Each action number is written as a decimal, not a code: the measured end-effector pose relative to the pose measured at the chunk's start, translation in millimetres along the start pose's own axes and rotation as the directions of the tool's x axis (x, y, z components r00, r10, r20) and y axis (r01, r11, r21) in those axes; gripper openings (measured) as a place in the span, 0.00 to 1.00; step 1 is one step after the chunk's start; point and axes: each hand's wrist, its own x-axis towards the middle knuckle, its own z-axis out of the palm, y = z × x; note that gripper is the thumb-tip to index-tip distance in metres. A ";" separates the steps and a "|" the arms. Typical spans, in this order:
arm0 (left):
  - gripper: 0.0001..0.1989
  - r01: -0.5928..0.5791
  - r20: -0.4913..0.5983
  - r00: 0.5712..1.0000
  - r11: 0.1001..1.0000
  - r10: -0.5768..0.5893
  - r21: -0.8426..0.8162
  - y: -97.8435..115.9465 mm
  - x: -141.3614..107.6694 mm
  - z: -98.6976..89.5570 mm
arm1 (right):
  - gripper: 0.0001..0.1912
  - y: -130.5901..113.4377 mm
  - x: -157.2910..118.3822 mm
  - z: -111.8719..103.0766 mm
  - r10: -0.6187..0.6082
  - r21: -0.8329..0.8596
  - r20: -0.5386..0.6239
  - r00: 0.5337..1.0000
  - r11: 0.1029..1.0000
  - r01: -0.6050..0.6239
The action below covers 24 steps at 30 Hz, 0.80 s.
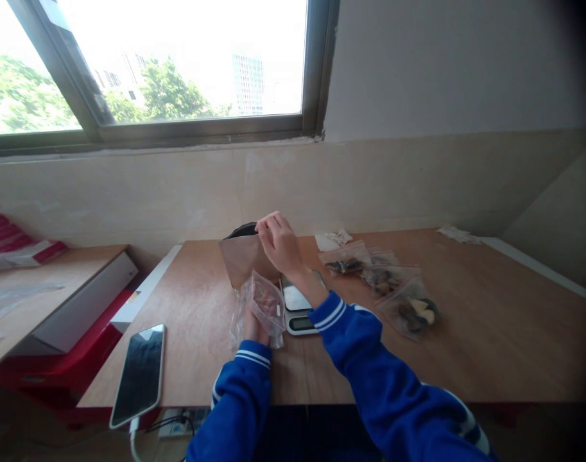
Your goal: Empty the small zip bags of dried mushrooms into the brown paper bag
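My left hand [255,326] holds a clear plastic zip bag [268,307], and its fingers show blurred through the film. Above it, my right hand [282,249] is closed, fingertips curled at the top edge of a brown box [244,260] with dark contents [244,229]. What those fingertips pinch, if anything, is hidden. A small digital scale [300,324] with a silver plate lies just right of the bag, partly under my right forearm.
Several zip bags with dark and pale pieces [415,314] lie right of the scale. Crumpled white paper [338,237] is behind them. A charging phone [139,372] rests at the table's left front corner. A red stool [71,359] stands between the tables.
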 end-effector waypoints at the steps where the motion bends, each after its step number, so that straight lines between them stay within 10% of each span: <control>1: 0.19 -0.009 0.015 1.000 1.000 0.009 0.007 -0.6 1.2 -0.7 | 0.16 0.0 -13.1 -1.3 0.039 0.028 0.015 0.999 0.999 -0.040; 9: 0.18 -0.192 0.074 0.981 0.964 0.182 0.185 -12.5 5.1 -10.9 | 0.14 24.5 -97.2 7.3 0.392 0.129 0.347 0.852 0.880 -0.457; 18: 0.21 -0.513 0.270 0.857 0.673 0.439 0.533 -3.8 -14.3 8.2 | 0.16 47.7 -123.1 -9.2 0.566 0.430 0.169 0.807 0.694 -0.577; 24: 0.20 -0.508 0.295 0.856 0.578 0.425 0.639 9.9 -23.9 21.6 | 0.24 33.9 -172.2 -14.4 0.533 0.476 0.511 0.674 0.478 -0.738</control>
